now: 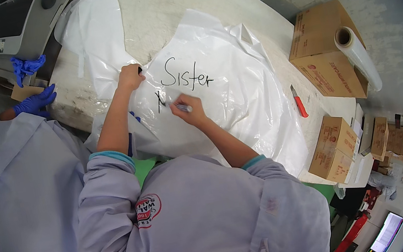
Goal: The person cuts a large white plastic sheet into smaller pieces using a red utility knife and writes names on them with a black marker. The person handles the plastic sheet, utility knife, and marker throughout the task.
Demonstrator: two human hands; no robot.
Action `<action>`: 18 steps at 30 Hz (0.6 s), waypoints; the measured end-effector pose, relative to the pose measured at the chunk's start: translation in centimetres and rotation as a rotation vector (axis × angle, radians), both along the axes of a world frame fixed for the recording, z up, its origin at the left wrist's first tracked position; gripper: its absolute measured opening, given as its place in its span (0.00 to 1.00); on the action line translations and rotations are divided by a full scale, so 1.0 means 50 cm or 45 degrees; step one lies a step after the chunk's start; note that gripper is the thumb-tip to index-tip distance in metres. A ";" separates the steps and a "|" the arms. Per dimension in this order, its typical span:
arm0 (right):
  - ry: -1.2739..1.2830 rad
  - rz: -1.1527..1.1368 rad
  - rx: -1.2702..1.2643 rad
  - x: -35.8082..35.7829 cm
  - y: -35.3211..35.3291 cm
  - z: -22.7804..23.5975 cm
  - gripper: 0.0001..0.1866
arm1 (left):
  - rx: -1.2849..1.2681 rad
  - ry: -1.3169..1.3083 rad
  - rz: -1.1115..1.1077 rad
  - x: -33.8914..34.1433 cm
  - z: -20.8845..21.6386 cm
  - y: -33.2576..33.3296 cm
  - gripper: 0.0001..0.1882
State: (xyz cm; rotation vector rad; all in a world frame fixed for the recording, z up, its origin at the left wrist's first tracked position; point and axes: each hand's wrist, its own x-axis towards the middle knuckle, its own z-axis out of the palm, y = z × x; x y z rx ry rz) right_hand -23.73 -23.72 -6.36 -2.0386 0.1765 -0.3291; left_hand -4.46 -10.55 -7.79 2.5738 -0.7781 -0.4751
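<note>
A glossy white plastic sheet (pixel 238 88), wrinkled at its edges, lies spread over the table in front of me. Large black handwriting runs across its middle, with a few fresh strokes below it. My right hand (pixel 190 110) is closed around a marker pen (pixel 184 107), its tip blurred beside those lower strokes. To the left, my left hand (pixel 130 77) rests closed on the sheet's edge. A small black piece (pixel 140 70), which looks like the marker's cap, sticks out between its thumb and fingers.
At my left, another person's blue-gloved hand (pixel 35 103) is by the table edge, near a grey printer (pixel 19 25) and a crumpled blue glove (pixel 26 68). Rightward are a red-handled knife (pixel 299 102), cardboard boxes (pixel 334 149) and a clear film roll (pixel 357 56).
</note>
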 end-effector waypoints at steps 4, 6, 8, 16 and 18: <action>0.077 -0.108 0.088 -0.025 -0.013 0.012 0.08 | -0.026 -0.005 -0.019 0.006 -0.012 0.004 0.13; 0.097 -0.273 0.121 0.024 -0.010 0.031 0.08 | -0.005 0.001 -0.025 0.004 -0.005 0.002 0.13; 0.034 -0.207 0.147 0.031 -0.011 0.013 0.08 | -0.001 -0.011 -0.029 0.000 -0.001 -0.002 0.13; 0.120 -0.289 0.122 -0.037 -0.002 0.019 0.09 | -0.021 -0.028 -0.028 0.009 -0.012 0.002 0.12; 0.145 -0.410 0.113 -0.027 -0.013 0.017 0.10 | -0.039 -0.049 -0.026 0.003 -0.021 0.004 0.12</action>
